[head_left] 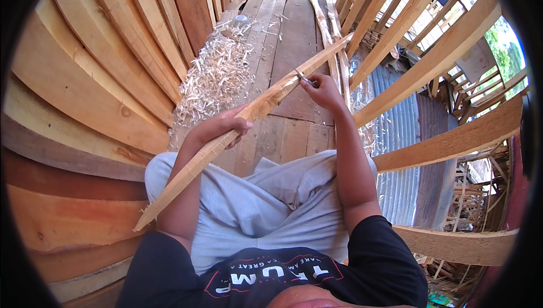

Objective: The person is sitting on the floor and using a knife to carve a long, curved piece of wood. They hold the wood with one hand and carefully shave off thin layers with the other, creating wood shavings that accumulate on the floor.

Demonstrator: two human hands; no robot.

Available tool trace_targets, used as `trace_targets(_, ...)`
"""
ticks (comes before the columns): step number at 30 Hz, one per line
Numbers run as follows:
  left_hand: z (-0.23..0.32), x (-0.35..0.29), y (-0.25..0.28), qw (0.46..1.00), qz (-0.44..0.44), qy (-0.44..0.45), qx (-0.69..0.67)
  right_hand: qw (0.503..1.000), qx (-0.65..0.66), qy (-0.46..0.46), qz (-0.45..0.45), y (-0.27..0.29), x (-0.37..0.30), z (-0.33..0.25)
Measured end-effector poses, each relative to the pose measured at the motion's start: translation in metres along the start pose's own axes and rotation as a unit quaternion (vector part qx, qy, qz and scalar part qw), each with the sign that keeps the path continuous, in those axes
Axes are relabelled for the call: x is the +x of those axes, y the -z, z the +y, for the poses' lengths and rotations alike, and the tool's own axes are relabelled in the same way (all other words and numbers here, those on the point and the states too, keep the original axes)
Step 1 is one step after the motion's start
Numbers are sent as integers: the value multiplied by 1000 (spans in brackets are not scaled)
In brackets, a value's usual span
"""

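Observation:
A long, roughly squared wooden stick (195, 168) slants across my lap, from a tapered end at the lower left to the upper right. My left hand (229, 128) is closed round its middle, palm beneath. My right hand (325, 92) grips a small knife (300, 75), with most of the handle hidden in the fingers. Its short metal blade rests against the stick's upper half. Freshly cut, paler wood shows beside the blade. My crossed legs in grey trousers (271, 200) lie below the stick.
Pale wood shavings (218, 73) heap on the plank floor (285, 144) at the left. Thin wooden strips (322, 22) lie farther ahead. A board wall (90, 76) rises at my left; spaced wooden slats (418, 76) line the right, with corrugated metal sheeting (396, 133) beyond.

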State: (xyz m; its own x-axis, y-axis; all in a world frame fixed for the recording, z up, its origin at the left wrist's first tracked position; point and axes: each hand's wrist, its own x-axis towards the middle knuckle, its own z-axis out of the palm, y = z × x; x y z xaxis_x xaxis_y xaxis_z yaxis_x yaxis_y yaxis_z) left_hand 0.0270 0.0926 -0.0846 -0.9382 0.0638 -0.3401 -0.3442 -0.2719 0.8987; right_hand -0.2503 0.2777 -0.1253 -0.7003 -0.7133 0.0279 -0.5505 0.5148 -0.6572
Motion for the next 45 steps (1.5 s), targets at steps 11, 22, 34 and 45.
trace_targets(11,1,-1,-10,999,26,-13,20,959,-217,-30,182,-38,-9,-19)
trace_targets(22,6,-3,-16,997,22,-3,72,945,-242,-48,215,-17,12,19)
trace_targets(34,-4,9,-9,1000,16,14,2,906,-283,-28,313,-34,26,26)
trace_targets(45,4,3,0,987,-65,39,-141,895,-145,-253,338,15,55,166)
